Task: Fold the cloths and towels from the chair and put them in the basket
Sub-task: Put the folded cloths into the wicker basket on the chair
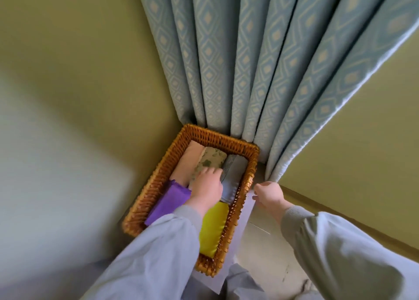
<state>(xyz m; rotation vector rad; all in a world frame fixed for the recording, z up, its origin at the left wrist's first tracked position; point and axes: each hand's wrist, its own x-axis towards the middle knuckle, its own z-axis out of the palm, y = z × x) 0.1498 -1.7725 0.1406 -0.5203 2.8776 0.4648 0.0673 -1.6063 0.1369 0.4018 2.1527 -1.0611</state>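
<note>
A brown wicker basket (217,138) stands on a white stand in the room's corner. Inside lie folded cloths: a pink one (188,161), a green leaf-print one (212,160), a grey one (233,175), a purple one (169,201) and a yellow-green one (213,227). My left hand (207,184) reaches into the basket and lies palm down on the leaf-print cloth, fingers fairly straight. My right hand (268,195) hovers just right of the basket's rim with loosely curled fingers, holding nothing.
A blue patterned curtain (260,61) hangs right behind the basket and brushes its far rim. Green walls (79,50) meet at the corner. The white stand (240,222) drops off to a pale floor (272,261) on the right.
</note>
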